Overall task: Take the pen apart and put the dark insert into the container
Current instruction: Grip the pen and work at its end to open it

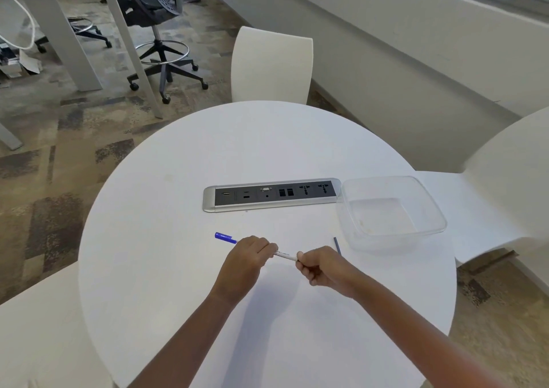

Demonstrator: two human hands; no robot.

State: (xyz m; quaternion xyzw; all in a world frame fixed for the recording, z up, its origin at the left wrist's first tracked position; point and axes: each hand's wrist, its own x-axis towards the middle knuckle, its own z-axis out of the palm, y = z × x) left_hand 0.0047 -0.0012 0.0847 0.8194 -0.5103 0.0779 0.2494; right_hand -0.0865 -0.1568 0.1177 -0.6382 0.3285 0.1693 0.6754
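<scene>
Both hands gripped one pen over the table; insert not yet in the container.

The round white table (184, 179) carried a clear, empty rectangular plastic container (427, 209) at far right, just beside a grey and black recessed socket strip (271, 195). The left hand (246, 258) was curled tight round the cap end of the slim white-barrelled pen (285, 254), its blue cap (225, 237) poking out to the left; the right hand (319, 265) was pinched shut on the barrel's other end. A thin dark rod (337, 245), possibly an insert, lay on the table near the container's near-left corner, partly hidden by the right hand. Risks, as judged: a sudden release on pulling could fling a part off the table's near edge; the right hand could nudge the loose rod; the light container could slide when something dropped into it.
</scene>
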